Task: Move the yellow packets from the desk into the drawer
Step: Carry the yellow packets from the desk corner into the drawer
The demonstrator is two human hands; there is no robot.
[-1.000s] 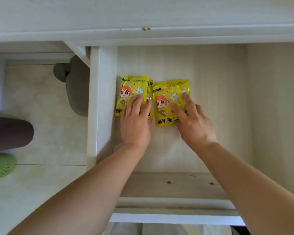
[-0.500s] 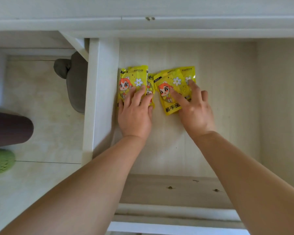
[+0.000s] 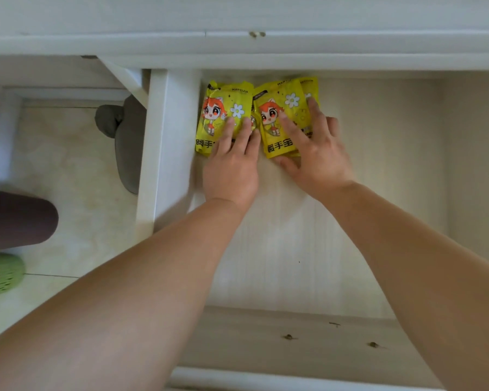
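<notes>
In the open drawer the left hand lies flat, its straight fingers pressing on the left pile of yellow packets. Just beside it, the right hand spreads straight fingers over the right pile. The piles touch, just beyond the palms, in the drawer's far left corner.

In drawer, far-left corner: left packet stack just beside right packet stack; left hand on the former, right hand on the latter.
</notes>
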